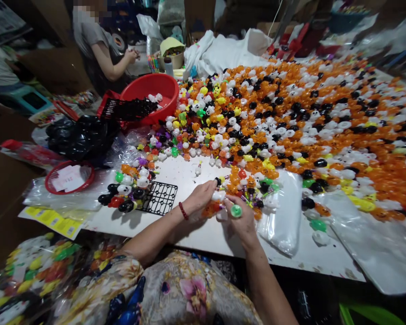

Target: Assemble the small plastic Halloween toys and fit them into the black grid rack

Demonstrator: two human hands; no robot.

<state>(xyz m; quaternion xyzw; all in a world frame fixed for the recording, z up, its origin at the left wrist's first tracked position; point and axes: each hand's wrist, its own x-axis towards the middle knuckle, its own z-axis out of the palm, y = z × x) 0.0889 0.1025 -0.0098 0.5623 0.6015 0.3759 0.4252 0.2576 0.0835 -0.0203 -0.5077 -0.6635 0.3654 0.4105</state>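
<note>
White tabletop (pixel 203 234) runs across the middle of the frame, heaped toward the upper right with orange, white and black plastic figures (pixel 307 113). At the centre, your left hand (pixel 201 196) has its fingers closed at a small white plastic piece (pixel 218 196), while your right hand (pixel 242 219) grips a round green piece (pixel 236 211), its fingertips beside the white one. Just beyond lies a mixed cluster of figures (pixel 252 183); left of centre, more figures (pixel 126 189) touch a black plastic grid (pixel 162 197). Upper left, a co-worker (pixel 104 58) stands behind a red basin (pixel 167 88)
</note>
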